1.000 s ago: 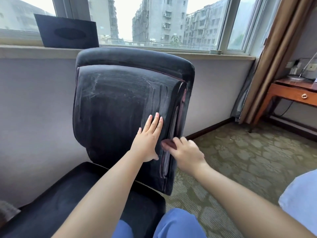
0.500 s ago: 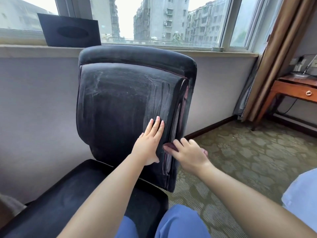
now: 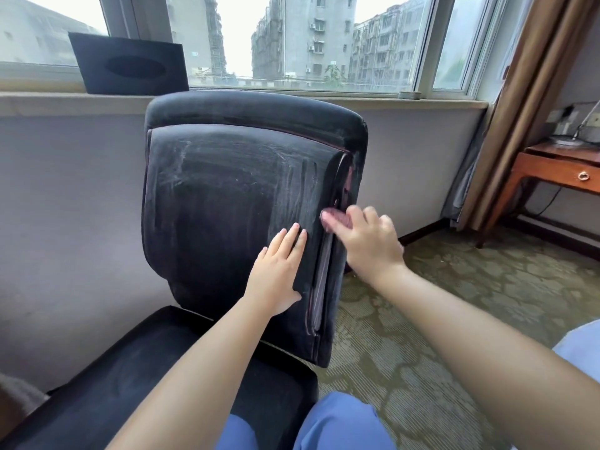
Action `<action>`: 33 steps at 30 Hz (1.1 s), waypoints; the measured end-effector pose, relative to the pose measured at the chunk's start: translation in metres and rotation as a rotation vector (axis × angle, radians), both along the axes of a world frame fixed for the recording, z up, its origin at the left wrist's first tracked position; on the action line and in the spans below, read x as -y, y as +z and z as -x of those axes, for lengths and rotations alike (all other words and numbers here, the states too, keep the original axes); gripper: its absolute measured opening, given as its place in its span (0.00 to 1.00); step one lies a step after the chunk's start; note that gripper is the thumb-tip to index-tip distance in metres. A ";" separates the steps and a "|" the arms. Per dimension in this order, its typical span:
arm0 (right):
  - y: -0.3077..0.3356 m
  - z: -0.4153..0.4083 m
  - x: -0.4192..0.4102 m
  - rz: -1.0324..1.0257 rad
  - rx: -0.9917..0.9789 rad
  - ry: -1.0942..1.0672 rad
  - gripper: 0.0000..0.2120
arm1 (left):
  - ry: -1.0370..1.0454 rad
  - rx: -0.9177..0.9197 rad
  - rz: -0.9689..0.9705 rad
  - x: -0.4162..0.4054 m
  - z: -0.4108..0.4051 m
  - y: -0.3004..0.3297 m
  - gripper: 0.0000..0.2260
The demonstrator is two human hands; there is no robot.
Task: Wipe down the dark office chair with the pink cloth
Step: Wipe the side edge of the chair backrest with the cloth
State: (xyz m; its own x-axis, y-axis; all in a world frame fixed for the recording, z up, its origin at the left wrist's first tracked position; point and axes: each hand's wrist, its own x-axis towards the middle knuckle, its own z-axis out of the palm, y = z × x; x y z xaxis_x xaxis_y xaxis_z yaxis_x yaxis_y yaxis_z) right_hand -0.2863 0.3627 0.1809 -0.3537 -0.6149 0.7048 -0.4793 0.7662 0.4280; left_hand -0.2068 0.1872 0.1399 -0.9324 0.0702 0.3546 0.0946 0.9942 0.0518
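The dark office chair [image 3: 227,203] faces me with its padded backrest upright and its seat at the lower left. Pale wipe streaks mark the backrest. My left hand [image 3: 276,271] lies flat with straight fingers on the lower right part of the backrest. My right hand [image 3: 367,241] holds the pink cloth [image 3: 336,219] against the right edge of the backrest. Only a small bunched piece of the cloth shows past my fingers.
A black tissue box [image 3: 130,64] stands on the windowsill behind the chair. A wooden desk [image 3: 558,170] and a brown curtain [image 3: 526,102] are at the right. Patterned carpet [image 3: 454,306] covers the floor right of the chair.
My right hand has slid the cloth upward along the backrest's right edge. My left hand stays flat in about the same spot.
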 end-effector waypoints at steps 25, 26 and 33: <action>0.029 0.009 -0.009 -0.010 0.010 -0.104 0.22 | 0.055 -0.046 -0.223 -0.027 0.031 0.054 0.46; 0.044 0.011 -0.010 0.007 -0.018 -0.145 0.22 | 0.067 -0.046 -0.240 -0.027 0.033 0.056 0.45; 0.075 0.027 -0.009 0.160 0.093 -0.100 0.24 | 0.107 -0.043 -0.296 -0.032 0.042 0.058 0.41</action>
State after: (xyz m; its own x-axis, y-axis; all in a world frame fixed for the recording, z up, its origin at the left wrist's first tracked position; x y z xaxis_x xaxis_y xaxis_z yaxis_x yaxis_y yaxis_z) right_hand -0.3136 0.3718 0.2560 -0.4750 -0.4569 0.7521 -0.4294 0.8663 0.2551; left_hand -0.2490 0.2194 0.1981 -0.9128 -0.1392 0.3840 -0.0012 0.9410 0.3383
